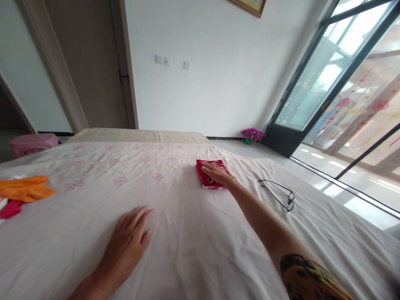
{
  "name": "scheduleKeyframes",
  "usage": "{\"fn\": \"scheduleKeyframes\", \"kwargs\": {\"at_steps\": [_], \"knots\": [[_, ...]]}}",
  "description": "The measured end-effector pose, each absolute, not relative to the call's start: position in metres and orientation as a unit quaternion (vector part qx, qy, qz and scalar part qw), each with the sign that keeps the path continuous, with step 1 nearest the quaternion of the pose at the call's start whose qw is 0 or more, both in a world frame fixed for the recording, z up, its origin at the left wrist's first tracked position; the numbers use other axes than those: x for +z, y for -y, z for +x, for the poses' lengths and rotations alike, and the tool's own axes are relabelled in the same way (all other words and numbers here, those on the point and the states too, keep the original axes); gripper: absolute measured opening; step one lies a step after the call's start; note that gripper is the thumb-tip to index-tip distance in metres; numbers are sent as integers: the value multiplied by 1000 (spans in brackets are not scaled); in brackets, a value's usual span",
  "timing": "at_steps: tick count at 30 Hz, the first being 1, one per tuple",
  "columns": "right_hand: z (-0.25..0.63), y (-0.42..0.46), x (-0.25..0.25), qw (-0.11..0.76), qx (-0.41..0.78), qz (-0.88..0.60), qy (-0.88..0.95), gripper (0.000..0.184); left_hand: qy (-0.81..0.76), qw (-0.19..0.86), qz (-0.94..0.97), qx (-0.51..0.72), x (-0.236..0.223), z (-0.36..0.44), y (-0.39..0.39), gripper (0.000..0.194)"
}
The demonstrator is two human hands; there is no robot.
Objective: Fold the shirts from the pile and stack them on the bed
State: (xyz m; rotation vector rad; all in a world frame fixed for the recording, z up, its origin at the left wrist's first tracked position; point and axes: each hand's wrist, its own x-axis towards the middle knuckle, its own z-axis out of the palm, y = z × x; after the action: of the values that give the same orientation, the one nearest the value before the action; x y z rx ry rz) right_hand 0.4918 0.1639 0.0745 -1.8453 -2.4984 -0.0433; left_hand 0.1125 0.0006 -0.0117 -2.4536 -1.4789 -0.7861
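Observation:
My right hand (216, 172) reaches far across the bed and lies flat, fingers stretched out, on a small folded red cloth with a white pattern (207, 180). My left hand (128, 240) rests palm down with fingers apart on the pale pink sheet (175, 233), close to me. It holds nothing. The sheet carries faint pink flower prints and covers the whole bed.
A pair of dark-framed glasses (280, 195) lies on the sheet right of my right arm. Orange folded cloth (25, 188) and a red piece (11, 208) sit at the left edge. A pink stool (31, 143), a flower pot (252, 135) and a glass door (337, 91) stand beyond.

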Motion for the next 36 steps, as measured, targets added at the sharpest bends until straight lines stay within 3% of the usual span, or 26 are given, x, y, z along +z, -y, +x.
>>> {"fn": "scheduleKeyframes", "kwargs": {"at_steps": [13,19,23,31,33,36], "knots": [[497,-165,68,22,-70,-593,802,39,539,2,-811,-228,11,122,5,43],[417,-134,75,150,-101,-604,776,40,545,-65,-788,-277,18,122,4,43],[351,-83,56,122,-12,-536,835,45,558,-113,-740,-357,17,109,-5,40],[318,-44,26,100,12,-549,830,49,693,26,-586,-419,69,-42,-37,40],[317,-44,27,109,9,-551,827,48,761,140,-520,-363,81,-90,-37,45],[317,-44,29,122,5,-550,826,47,818,172,-475,-276,88,-147,-34,51]]}}
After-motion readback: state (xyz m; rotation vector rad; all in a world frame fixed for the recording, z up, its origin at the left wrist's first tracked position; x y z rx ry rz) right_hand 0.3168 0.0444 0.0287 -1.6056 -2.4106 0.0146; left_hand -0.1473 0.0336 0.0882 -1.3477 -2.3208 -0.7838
